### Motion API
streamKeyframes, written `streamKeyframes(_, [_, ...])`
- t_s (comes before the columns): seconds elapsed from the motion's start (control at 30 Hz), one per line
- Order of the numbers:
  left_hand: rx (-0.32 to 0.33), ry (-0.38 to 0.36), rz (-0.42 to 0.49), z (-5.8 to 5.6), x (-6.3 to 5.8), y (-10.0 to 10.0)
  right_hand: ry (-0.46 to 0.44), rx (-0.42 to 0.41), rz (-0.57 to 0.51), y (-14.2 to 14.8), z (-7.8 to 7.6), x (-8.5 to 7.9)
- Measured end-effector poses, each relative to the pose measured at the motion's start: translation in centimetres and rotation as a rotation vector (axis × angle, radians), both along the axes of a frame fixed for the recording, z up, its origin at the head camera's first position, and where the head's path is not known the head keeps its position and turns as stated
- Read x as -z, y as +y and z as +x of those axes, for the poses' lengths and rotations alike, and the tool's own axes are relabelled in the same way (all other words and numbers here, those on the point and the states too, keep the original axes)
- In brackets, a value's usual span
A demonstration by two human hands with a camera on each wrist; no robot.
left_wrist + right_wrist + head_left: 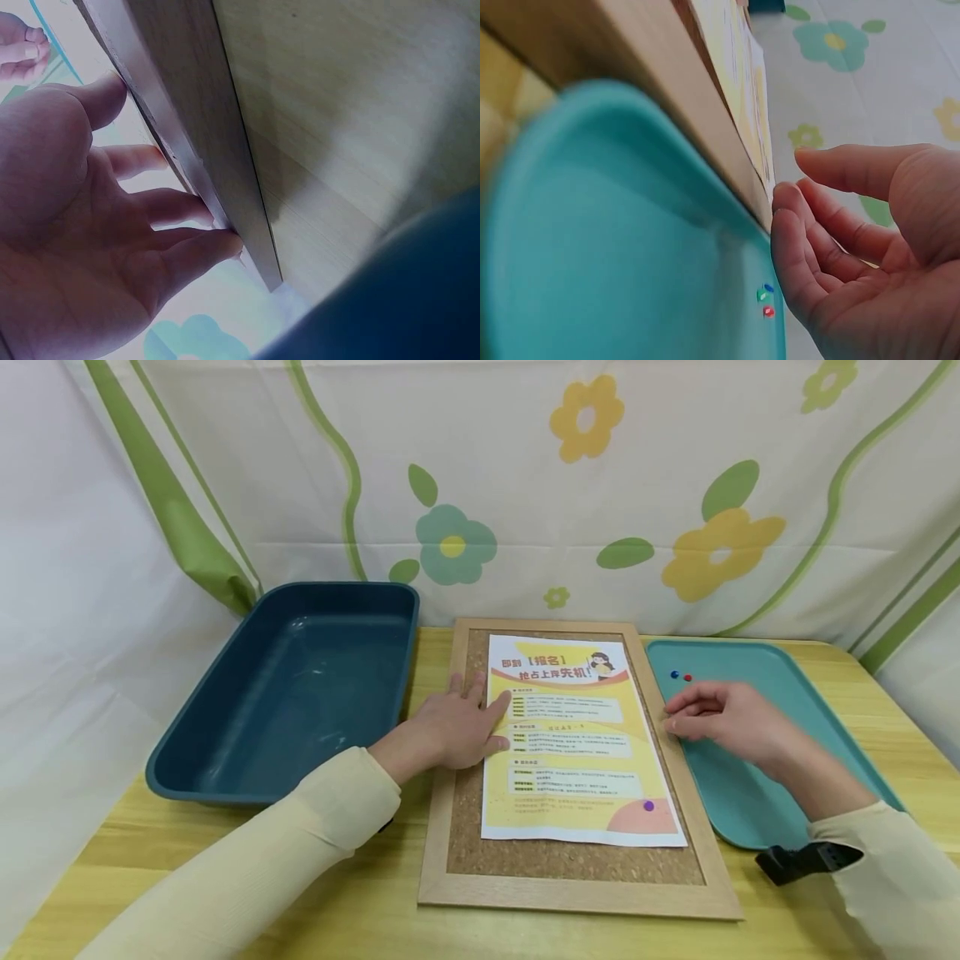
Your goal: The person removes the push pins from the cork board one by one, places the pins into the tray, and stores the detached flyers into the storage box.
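The left hand (459, 728) rests with fingers spread, its grip closed on nothing, across the left side of the corkboard (573, 863) and the edge of the paper (558, 743), which lies on the cork with a purple pin (648, 806) near its lower right corner. The right hand (712, 714) hovers by the board's right edge and the teal tray (750, 797), its grip loosely bent, thumb and fingertips apart. A blue pin (675, 675) and a red pin (687, 677) lie in the tray.

Desk (360, 893): yellow wood-grain
Cork board (570, 864): lying flat
Basin (285, 702): left of cork board
Tray (738, 793): right of cork board
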State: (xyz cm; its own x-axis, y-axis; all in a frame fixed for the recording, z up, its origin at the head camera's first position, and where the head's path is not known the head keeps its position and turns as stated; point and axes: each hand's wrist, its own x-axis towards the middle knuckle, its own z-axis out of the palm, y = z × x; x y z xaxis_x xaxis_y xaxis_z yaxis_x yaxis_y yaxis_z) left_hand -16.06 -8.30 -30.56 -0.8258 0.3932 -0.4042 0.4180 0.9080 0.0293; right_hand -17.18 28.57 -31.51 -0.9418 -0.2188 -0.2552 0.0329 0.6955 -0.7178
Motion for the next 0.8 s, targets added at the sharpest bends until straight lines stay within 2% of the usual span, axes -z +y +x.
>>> streamKeyframes(0.3, [0.004,0.000,-0.017,-0.1,0.0,0.0,-0.025,-0.076,-0.055,-1.3,2.2,-0.2])
streamKeyframes(0.57, [-0.002,-0.007,-0.011,-0.1,0.1,0.1,-0.115,-0.143,-0.117,-2.1,3.8,-0.2])
streamKeyframes(0.8, [-0.003,-0.005,-0.017,-0.1,0.0,0.2,-0.138,-0.210,-0.120,-2.5,4.6,-0.1])
